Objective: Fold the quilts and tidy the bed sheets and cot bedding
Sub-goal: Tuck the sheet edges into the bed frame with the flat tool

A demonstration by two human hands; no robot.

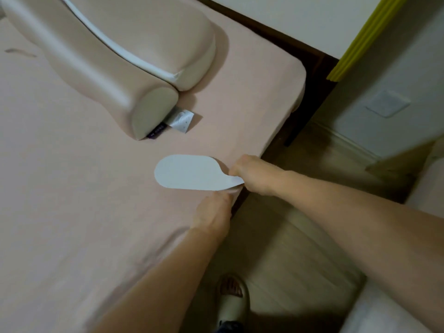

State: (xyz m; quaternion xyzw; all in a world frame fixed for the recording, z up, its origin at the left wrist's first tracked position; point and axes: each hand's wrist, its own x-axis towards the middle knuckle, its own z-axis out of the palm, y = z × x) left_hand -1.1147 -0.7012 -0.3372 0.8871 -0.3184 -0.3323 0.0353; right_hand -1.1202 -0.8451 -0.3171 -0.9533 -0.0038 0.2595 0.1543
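Right hand [249, 175]: grip closed, fingers curled, pinching narrow end of flat white oval piece [189, 172] at bed edge. Left hand [212, 212]: fingers curled over mattress edge, gripping pink bed sheet [72, 164] just below white piece. White piece lies flat on sheet, near bed's side. Two beige contoured pillows [115, 51] sit at head of bed, white tag [181, 120] beside nearer one. Slippered foot [231, 301] on wooden floor [300, 248].

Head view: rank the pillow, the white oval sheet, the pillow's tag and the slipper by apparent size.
1. pillow
2. white oval sheet
3. slipper
4. pillow's tag
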